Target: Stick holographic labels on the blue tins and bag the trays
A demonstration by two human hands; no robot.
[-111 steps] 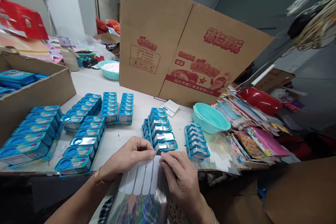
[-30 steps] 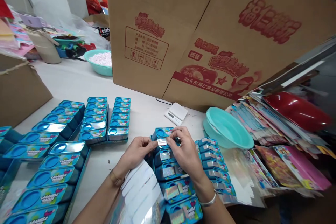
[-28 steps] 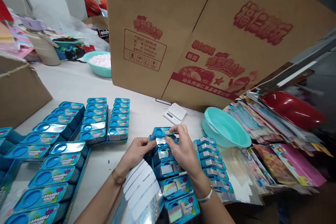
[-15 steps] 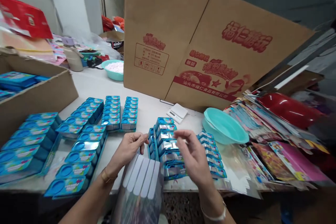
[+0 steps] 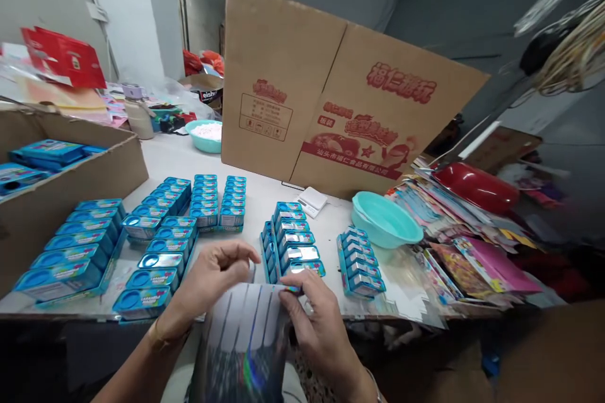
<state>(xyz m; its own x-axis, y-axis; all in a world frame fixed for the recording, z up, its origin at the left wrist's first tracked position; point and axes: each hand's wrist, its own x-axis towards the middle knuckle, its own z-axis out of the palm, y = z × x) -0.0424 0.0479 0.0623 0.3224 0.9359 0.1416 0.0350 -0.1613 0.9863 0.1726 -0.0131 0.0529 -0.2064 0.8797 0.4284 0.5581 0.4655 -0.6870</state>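
Observation:
A shiny film sheet with white round-ended strips (image 5: 243, 318) stands low in front of me, its lower part reflecting rainbow colours. My right hand (image 5: 314, 315) pinches at the sheet's top right corner, where a small dark, colourful edge shows between thumb and fingers. Over the top left edge, my left hand (image 5: 217, 274) is closed with fingers curled; whatever it pinches is too small to make out. Just beyond the hands is a row of blue lidded tins (image 5: 295, 236). Another tray of blue tins (image 5: 362, 261) lies to the right.
More rows of blue tins (image 5: 154, 277) cover the table's left side, beside an open carton (image 5: 94, 170). A large cardboard sheet (image 5: 302, 75) stands behind, with a small white scale (image 5: 312, 200) before it. At right are turquoise basins (image 5: 387, 220) and printed packaging (image 5: 472, 271).
My right hand has moved down and left from over the tins to the sheet's corner and closed there. My left hand has shifted slightly left. The view has tilted up.

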